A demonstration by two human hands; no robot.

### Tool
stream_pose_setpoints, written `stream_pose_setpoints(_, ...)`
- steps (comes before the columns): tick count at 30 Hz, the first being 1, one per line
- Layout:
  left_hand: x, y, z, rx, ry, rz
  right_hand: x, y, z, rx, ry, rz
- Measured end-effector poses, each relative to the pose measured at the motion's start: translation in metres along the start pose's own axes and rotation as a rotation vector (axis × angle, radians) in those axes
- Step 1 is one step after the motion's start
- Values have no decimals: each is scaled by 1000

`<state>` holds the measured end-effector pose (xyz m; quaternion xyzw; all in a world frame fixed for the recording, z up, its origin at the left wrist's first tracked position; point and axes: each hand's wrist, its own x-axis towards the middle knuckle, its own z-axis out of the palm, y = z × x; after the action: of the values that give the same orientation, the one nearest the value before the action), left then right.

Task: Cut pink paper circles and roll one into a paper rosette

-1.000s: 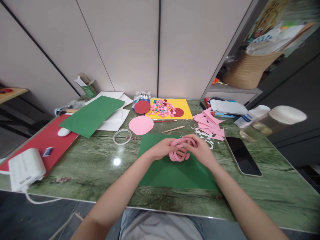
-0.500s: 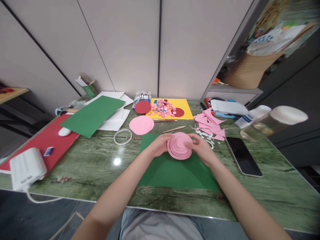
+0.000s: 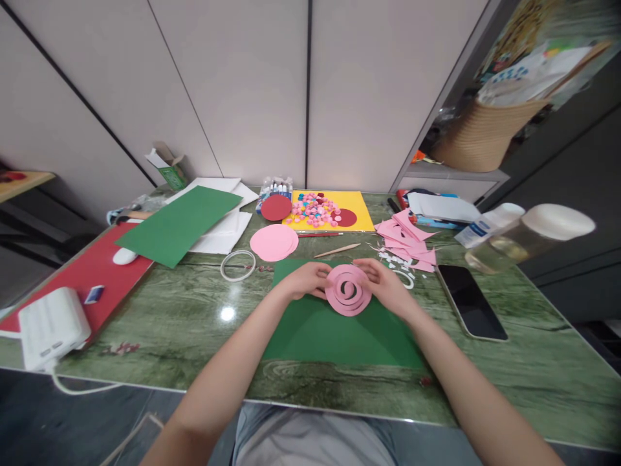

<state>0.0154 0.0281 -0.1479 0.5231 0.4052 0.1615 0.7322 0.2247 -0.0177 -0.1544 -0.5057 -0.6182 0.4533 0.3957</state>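
Pink spiral (image 3: 348, 292): over the far half of the front green sheet (image 3: 339, 343); whether resting, unclear.
Left hand (image 3: 306, 279): fingertips at the spiral's edge, grip hard to make out.
Right hand (image 3: 388, 288): holding the opposite edge, some fingers obscured.
White ring (image 3: 411, 281): right of the sheet, partly blocked.

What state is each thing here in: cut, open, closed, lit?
Pink spiral: cut into coils, right hand gripping, left hand at opposite edge
Pink circles: whole, overlapping
Pink scraps: loosely piled
Phone: screen dark
Green box: top open
Bottle: lid on, liquid inside
White power bank: cable plugged in
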Motion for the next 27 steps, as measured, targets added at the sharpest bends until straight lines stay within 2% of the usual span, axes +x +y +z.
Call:
stream_pose_setpoints(3, -4, 6, -10, 82, 71, -4, -2, 1, -3, -91, -10, -67)
stream_pose_setpoints(5, -6, 10, -20, 245, 243, 27, -3, -1, -5, -265, 53, -111)
stream_pose_setpoints(8, -9, 13, -31, 688, 548, 72, -5, -7, -5, -532, 102, -210)
stream_pose_setpoints(11, -8, 12, -30, 1068, 733, 52, -8, -11, 0, -699, -118, -360)
stream_pose_setpoints(13, -8, 12, -26, 1179, 751, 17, -10, -12, 4, -774, -277, -430)
stream_pose_setpoints(14, -9, 13, -24, 1212, 743, 7, -11, -12, 6, -805, -317, -446)
stream_pose_setpoints(17, -21, 19, -28, 1293, 737, -1, -13, -10, 9, -856, -342, -460)
stream_pose_setpoints(20, -47, 23, -48, 1399, 783, -29, -10, -9, 10, -866, -347, -468)
stream_pose_setpoints(23, -77, 14, -71, 1474, 753, -83, -11, -19, 10, -848, -198, -479)
stream_pose_setpoints(25, -90, 2, -81, 1525, 728, -142, -25, -32, 9, -760, 24, -501)
stream_pose_setpoints(27, -97, -11, -86, 1541, 760, -163, -53, -46, 6, -572, 282, -498)
